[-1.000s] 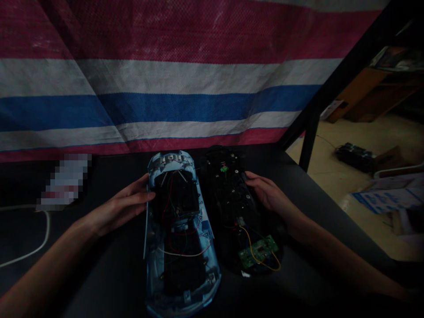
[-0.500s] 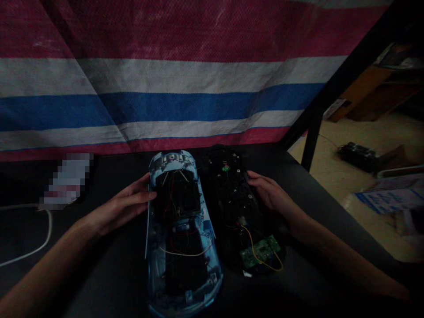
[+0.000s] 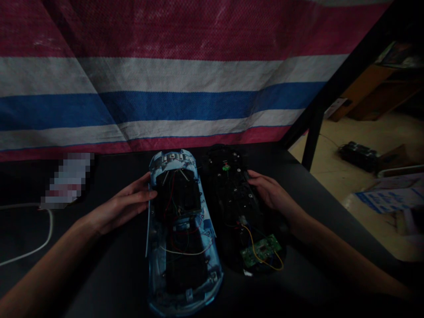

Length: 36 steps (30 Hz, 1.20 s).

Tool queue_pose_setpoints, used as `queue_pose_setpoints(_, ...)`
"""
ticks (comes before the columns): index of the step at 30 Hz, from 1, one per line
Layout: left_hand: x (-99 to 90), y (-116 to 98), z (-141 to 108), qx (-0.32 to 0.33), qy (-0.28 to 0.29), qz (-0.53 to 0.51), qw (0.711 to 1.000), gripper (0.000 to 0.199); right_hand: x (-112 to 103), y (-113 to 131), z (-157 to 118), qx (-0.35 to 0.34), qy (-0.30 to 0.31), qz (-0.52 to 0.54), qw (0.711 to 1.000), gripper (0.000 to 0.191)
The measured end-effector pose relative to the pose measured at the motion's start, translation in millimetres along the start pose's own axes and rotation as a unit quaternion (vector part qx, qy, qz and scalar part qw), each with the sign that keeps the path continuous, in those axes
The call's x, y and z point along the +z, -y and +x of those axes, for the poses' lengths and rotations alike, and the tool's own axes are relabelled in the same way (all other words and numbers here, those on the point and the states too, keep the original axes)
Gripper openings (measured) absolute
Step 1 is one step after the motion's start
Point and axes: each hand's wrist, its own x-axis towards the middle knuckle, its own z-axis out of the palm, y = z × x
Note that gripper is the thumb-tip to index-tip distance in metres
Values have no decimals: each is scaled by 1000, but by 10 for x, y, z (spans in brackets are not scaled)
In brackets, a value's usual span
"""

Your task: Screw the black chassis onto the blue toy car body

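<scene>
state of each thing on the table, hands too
blue toy car body shell, upturned, wiring exposed
black toy car chassis, uncovered
green circuit board, bare
yellow wire, looped
white cable, curved
pixelated item, cannot tell
left hand, thumb over shell's edge
right hand, at chassis's edge

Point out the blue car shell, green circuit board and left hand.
Blue car shell [image 3: 207,224], head view, right side wall.
Green circuit board [image 3: 265,248], head view, near the middle.
Left hand [image 3: 121,206], head view, near thumb base.

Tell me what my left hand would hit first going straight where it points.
The blue car shell: your left hand seems to be touching its left edge. The black chassis lies beyond, though depth is hard to judge in this dim view.
</scene>
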Motion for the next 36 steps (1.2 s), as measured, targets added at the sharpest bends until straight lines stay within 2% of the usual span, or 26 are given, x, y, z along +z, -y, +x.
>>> queue_pose_setpoints(2, 4, -5, 4, 1, 4, 1, 1000, 64, -13, -14, 14, -2, -7, -1, 1000, 38)
queue_pose_setpoints(8, 0, -4, 14, 8, 0, 2, 1000, 59, -10, 3, 7, 4, 23, -9, 1000, 39)
queue_pose_setpoints(21, 34, -43, -5, -6, -6, 20, 1000, 67, 10, 37, -5, -6, 33, -7, 999, 38)
queue_pose_setpoints(25, 38, -41, -4, -8, -14, 28, 999, 72, 18, 52, -18, -5, 53, -8, 999, 37)
queue_pose_setpoints(29, 22, -40, 4, -3, -6, 45, 999, 70, 24, 57, -18, -2, 37, -5, 999, 35)
queue_pose_setpoints(36, 25, -43, 9, -7, -16, 29, 999, 69, 7, 64, -26, -18, 103, -23, 994, 33)
